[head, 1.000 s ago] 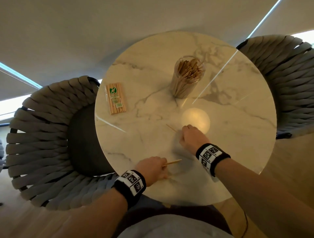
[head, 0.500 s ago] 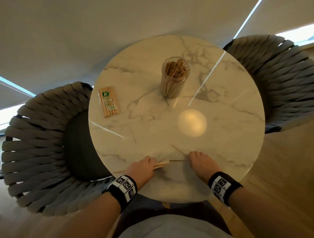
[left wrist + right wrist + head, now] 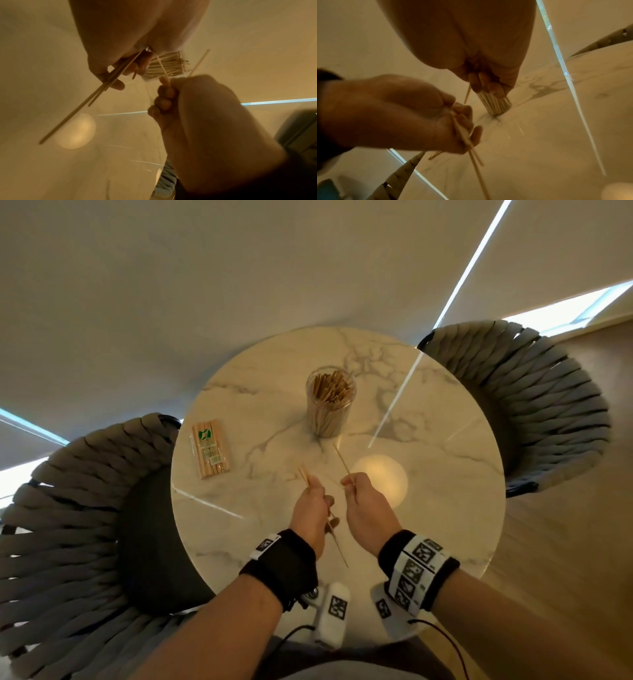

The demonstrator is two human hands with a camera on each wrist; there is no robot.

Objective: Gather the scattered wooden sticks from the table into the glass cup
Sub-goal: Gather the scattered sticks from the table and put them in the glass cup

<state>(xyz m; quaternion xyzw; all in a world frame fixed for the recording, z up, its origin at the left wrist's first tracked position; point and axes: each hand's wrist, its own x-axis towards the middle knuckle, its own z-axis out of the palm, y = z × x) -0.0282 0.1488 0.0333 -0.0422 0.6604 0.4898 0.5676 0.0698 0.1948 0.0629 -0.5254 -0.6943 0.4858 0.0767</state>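
- Above the near half of the round marble table (image 3: 445, 508), both hands are raised side by side, close together but apart.
- Left hand (image 3: 310, 513) grips a small bunch of wooden sticks (image 3: 337, 546); their ends jut out past both sides of the fist.
- Right hand (image 3: 366, 508) pinches a single stick (image 3: 342, 461) between thumb and fingers, its tip angled toward the glass cup (image 3: 329, 405).
- That glass cup stands upright near the table's middle, well beyond both hands, packed with sticks.
- A sealed packet of sticks (image 3: 209, 448) lies flat near the left edge.
- Two woven chairs (image 3: 68, 525) flank the table.
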